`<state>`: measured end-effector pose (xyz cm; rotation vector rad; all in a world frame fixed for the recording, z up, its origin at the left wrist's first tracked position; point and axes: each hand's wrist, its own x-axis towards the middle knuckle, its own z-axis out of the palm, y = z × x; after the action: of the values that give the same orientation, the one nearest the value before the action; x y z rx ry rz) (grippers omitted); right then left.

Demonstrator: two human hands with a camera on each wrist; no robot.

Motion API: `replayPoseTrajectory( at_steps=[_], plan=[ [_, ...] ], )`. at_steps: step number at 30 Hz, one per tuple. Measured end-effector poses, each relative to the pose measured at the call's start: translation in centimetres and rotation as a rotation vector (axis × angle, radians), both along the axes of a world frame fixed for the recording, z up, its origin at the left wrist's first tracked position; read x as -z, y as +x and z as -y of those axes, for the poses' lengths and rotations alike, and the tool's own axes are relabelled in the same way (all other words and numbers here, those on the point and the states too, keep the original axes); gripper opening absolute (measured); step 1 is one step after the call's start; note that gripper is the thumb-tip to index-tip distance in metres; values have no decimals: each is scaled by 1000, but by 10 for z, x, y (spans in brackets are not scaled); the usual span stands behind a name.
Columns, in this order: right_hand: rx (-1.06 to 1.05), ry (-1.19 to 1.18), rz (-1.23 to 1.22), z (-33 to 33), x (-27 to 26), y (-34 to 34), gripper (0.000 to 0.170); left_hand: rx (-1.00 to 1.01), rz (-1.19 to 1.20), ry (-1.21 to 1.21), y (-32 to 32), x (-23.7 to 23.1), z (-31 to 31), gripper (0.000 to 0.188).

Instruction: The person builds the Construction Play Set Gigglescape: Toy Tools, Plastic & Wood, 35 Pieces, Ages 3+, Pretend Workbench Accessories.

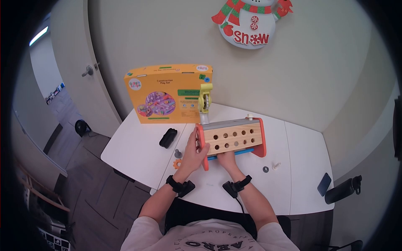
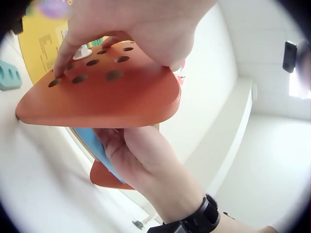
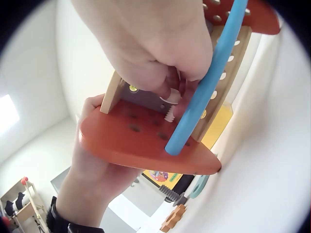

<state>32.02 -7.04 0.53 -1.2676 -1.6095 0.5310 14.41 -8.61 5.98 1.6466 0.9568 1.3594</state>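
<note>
A wooden toy workbench (image 1: 230, 136) with orange end panels, rows of holes and a blue rod (image 3: 209, 80) is tilted on the table. My left hand (image 1: 194, 154) grips its left orange end panel (image 2: 107, 97), fingertips beside the holes. My right hand (image 1: 227, 160) reaches in underneath, past the blue rod. There its fingers pinch a white round piece (image 3: 171, 97), partly hidden by them, right by a white threaded screw (image 3: 169, 115). Above, a yellow toy piece (image 1: 205, 98) stands on a white part at the left end of the grey top (image 1: 226, 124).
A yellow construction set box (image 1: 167, 79) stands behind. On the table lie a black case (image 1: 168, 138), a grey bolt (image 1: 178, 153), an orange gear (image 1: 177, 163), a grey round piece (image 1: 265, 169) and a white screw (image 1: 276, 166). A phone (image 1: 324, 184) and black bottle (image 1: 343, 190) are at right.
</note>
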Motion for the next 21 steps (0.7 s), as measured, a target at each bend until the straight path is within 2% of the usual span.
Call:
replayPoseTrajectory(
  at_steps=[1,4,7,13,16,18,20,21],
  plan=[
    [-8,8,24,-5,4,0,38,1,-9,-11,0,-3,1,82],
    [-46,56,341,-25,19,3,43,6,-23,-46,2,-17,12,80],
    [-154,-90,73,-34,26,1,47,10,-21,-58,4,-18,16,79],
    [-92,-103,3,-37,35,7,42,-34,-89,3,2,-12,13,77],
    [-161,-319,-708,-39,32,10,44,-58,-114,63,3,-1,7,75],
    [-111,-181,-506,-57,56,8,42,-56,-101,45,3,-3,7,75],
    [-103,-192,-548,-54,45,-1,42,-79,-132,61,4,-3,8,75],
    [-119,-272,-691,-48,34,-5,43,-91,-149,70,4,-2,8,75]
  ],
)
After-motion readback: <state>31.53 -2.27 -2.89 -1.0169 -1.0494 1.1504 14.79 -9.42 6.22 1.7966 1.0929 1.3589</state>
